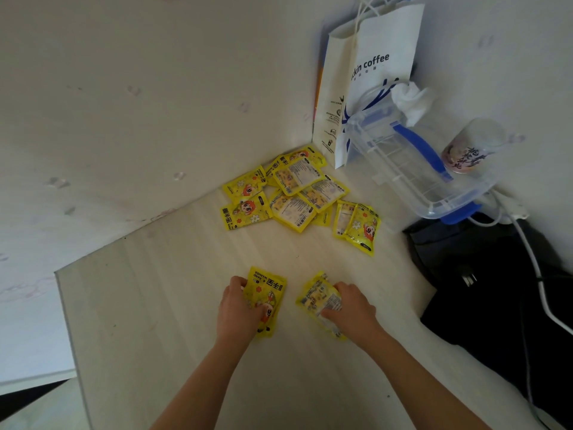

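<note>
Two mishaps are judged possible: the right packet (pixel 316 297), visibly crumpled, could be torn by a tighter squeeze, and the left packet (pixel 269 291) could be dropped if lifted by its edge. Each is held on the table (pixel 148 305), the left hand (pixel 238 307) curled over one from its left side, the right hand (pixel 352 305) clenched on the other. The pile (pixel 294 193) lies well beyond.

The paper bag (pixel 383 35) is showing "kin coffee". The left yellow packet (pixel 269 289) is displaying "HAND WARMER"; print on the right yellow packet (pixel 317 294) is blurring unreadably.
</note>
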A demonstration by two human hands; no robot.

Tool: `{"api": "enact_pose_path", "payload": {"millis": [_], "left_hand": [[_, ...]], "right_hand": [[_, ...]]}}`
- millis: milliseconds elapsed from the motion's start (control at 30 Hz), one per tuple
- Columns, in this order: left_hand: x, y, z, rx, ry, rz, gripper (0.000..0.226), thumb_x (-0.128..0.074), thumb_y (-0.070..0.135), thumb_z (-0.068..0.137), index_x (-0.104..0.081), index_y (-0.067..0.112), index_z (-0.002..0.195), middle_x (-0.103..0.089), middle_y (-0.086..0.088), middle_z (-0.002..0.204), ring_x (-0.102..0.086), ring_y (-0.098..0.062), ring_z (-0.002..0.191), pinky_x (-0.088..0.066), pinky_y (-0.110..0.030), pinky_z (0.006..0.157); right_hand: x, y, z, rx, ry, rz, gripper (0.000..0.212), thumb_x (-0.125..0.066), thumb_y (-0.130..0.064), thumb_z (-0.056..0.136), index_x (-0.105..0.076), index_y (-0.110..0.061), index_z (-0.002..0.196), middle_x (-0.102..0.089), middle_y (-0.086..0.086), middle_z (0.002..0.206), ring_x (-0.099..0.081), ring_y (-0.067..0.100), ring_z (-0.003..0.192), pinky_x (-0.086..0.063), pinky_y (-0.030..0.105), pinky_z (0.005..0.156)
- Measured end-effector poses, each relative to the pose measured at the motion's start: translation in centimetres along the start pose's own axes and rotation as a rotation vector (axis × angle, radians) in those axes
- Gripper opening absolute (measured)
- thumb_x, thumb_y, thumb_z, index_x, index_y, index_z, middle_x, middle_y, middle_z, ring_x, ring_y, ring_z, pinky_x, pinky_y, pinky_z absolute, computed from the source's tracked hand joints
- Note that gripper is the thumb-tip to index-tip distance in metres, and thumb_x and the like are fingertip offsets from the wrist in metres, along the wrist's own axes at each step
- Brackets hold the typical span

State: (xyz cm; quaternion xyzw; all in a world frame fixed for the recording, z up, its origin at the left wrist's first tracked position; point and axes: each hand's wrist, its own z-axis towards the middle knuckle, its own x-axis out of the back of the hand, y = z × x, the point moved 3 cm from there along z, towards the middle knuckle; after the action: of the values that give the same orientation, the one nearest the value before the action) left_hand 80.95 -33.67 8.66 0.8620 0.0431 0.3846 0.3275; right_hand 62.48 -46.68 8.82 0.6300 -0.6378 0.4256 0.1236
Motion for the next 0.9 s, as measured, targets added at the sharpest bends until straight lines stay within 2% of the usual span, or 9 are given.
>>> {"api": "enact_pose_path", "payload": {"millis": [100, 233, 400, 467, 567, 633, 733, 833, 900], "left_hand": [[-0.1, -0.2, 0.4, 0.037, -0.028, -0.063, 0.064, -0.083, 0.015, 0.066, -0.04, 0.035, 0.11, -0.06, -0.003, 0.107, -0.064, -0.024, 0.089, -0.058, -0.044, 0.071], [0.2, 0.1, 1.1, 0.088, -0.041, -0.15, 0.082, -0.083, 0.012, 0.068, -0.037, 0.031, 0.134, -0.057, -0.002, 0.108, -0.06, -0.018, 0.087, -0.049, -0.029, 0.064], [1.0, 0.9, 2.8, 0.142, -0.053, -0.196, 0.073, -0.085, 0.017, 0.064, -0.051, 0.03, 0.127, -0.067, 0.0, 0.107, -0.065, -0.014, 0.085, -0.05, -0.027, 0.063], [1.6, 1.9, 3.8, 0.116, -0.049, -0.17, 0.058, -0.084, 0.014, 0.064, -0.06, 0.025, 0.115, -0.067, 0.0, 0.102, -0.065, -0.017, 0.085, -0.052, -0.029, 0.066], [2.7, 3.7, 6.0, 0.064, -0.051, -0.151, 0.036, -0.084, 0.009, 0.065, -0.068, 0.018, 0.095, -0.07, -0.001, 0.086, -0.066, -0.023, 0.08, -0.054, -0.032, 0.067], [3.5, 5.5, 8.9, 0.033, -0.062, -0.14, 0.036, -0.086, 0.012, 0.063, -0.069, 0.016, 0.094, -0.07, -0.004, 0.086, -0.067, -0.025, 0.082, -0.054, -0.034, 0.068], [4.9, 7.2, 11.6, -0.021, -0.07, -0.103, 0.057, -0.089, 0.028, 0.054, -0.068, 0.014, 0.105, -0.071, -0.007, 0.095, -0.068, -0.026, 0.088, -0.057, -0.04, 0.079], [6.2, 7.7, 13.2, -0.042, -0.044, -0.083, 0.036, -0.087, 0.018, 0.061, -0.068, 0.017, 0.092, -0.073, -0.011, 0.087, -0.069, -0.027, 0.082, -0.058, -0.042, 0.077], [6.8, 7.9, 14.3, -0.068, -0.028, -0.045, 0.042, -0.086, 0.023, 0.059, -0.07, 0.016, 0.098, -0.073, -0.012, 0.089, -0.07, -0.029, 0.085, -0.058, -0.041, 0.075]], "right_hand": [[0.5, 0.6, -0.2, -0.007, 0.033, 0.102, 0.044, -0.067, -0.037, 0.084, -0.046, -0.021, 0.119, -0.053, 0.002, 0.109, -0.056, 0.024, 0.105, -0.044, 0.04, 0.089], [1.5, 1.3, -0.1, 0.011, 0.05, 0.278, 0.043, -0.068, -0.025, 0.086, -0.042, -0.016, 0.119, -0.063, 0.005, 0.11, -0.061, 0.022, 0.091, -0.049, 0.032, 0.077], [3.9, 1.7, 1.2, -0.01, 0.114, 0.394, 0.05, -0.071, -0.019, 0.084, -0.041, -0.013, 0.124, -0.057, 0.003, 0.104, -0.057, 0.019, 0.083, -0.041, 0.018, 0.053], [5.1, 1.9, 2.1, -0.056, 0.164, 0.481, 0.05, -0.074, -0.02, 0.082, -0.047, -0.011, 0.123, -0.057, 0.002, 0.102, -0.058, 0.02, 0.087, -0.045, 0.022, 0.061], [6.8, 2.3, 4.1, -0.111, 0.22, 0.625, 0.032, -0.074, -0.021, 0.081, -0.062, -0.01, 0.108, -0.068, 0.008, 0.101, -0.066, 0.025, 0.091, -0.054, 0.033, 0.075], [8.2, 2.4, 6.4, -0.136, 0.244, 0.731, 0.02, -0.072, -0.018, 0.082, -0.068, -0.014, 0.102, -0.071, 0.01, 0.101, -0.068, 0.026, 0.091, -0.057, 0.041, 0.081], [9.5, 2.2, 8.0, -0.15, 0.271, 0.867, 0.013, -0.068, -0.013, 0.086, -0.067, -0.016, 0.099, -0.07, 0.01, 0.099, -0.066, 0.025, 0.088, -0.053, 0.034, 0.074], [9.4, 2.4, 8.8, -0.178, 0.288, 0.962, 0.012, -0.066, -0.012, 0.088, -0.066, -0.017, 0.099, -0.068, 0.008, 0.098, -0.065, 0.026, 0.088, -0.051, 0.036, 0.079], [9.1, 2.4, 9.1, -0.197, 0.304, 0.973, 0.012, -0.066, -0.013, 0.089, -0.065, -0.018, 0.099, -0.067, 0.007, 0.097, -0.064, 0.026, 0.088, -0.051, 0.037, 0.081]]}}
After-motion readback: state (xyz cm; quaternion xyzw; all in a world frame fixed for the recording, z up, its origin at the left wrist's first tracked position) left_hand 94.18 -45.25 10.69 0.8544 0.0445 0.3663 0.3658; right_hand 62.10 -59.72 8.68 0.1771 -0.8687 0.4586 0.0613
